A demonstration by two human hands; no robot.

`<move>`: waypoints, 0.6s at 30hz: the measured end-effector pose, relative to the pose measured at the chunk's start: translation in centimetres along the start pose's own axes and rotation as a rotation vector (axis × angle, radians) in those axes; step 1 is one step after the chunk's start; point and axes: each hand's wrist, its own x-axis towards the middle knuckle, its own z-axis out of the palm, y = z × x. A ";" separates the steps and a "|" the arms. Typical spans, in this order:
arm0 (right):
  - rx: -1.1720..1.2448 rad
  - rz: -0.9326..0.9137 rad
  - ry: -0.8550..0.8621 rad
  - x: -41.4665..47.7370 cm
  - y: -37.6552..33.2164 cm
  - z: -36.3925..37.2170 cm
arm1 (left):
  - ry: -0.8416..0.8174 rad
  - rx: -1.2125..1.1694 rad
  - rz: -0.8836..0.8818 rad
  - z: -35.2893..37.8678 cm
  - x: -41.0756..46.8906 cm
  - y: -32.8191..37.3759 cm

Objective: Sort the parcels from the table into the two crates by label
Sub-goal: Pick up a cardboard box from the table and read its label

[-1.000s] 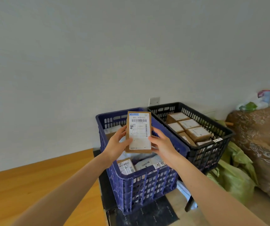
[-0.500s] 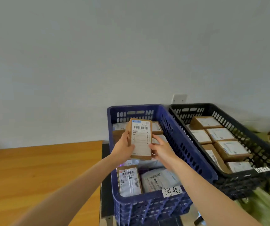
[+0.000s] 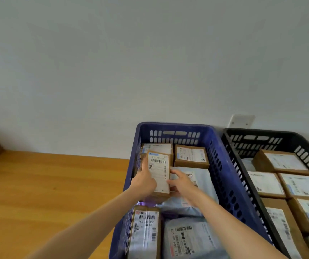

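Your left hand [image 3: 144, 181] has its thumb laid across the label's left edge, with the other fingers wrapped behind and out of sight. Your right hand [image 3: 182, 181] curls its fingers against the lower right edge. Together they pinch the parcel [image 3: 159, 171], a brown box with its white label facing you, tilted up on its near end.

The parcel is inside the blue crate [image 3: 224, 174], against the left wall, above the packages lying there. At its 1 o'clock sits a labelled box [image 3: 191, 156], at 3 o'clock a grey mailer [image 3: 200, 177], and at 6 o'clock a long carton [image 3: 145, 230].

The black crate [image 3: 262, 132] stands just beside the blue one at 3 o'clock, holding labelled boxes. The table [image 3: 47, 184] lies at 9 o'clock.
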 end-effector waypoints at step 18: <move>-0.360 -0.202 0.025 2.7 2.1 -0.1 | 0.000 0.437 -0.096 4.7 1.7 -0.5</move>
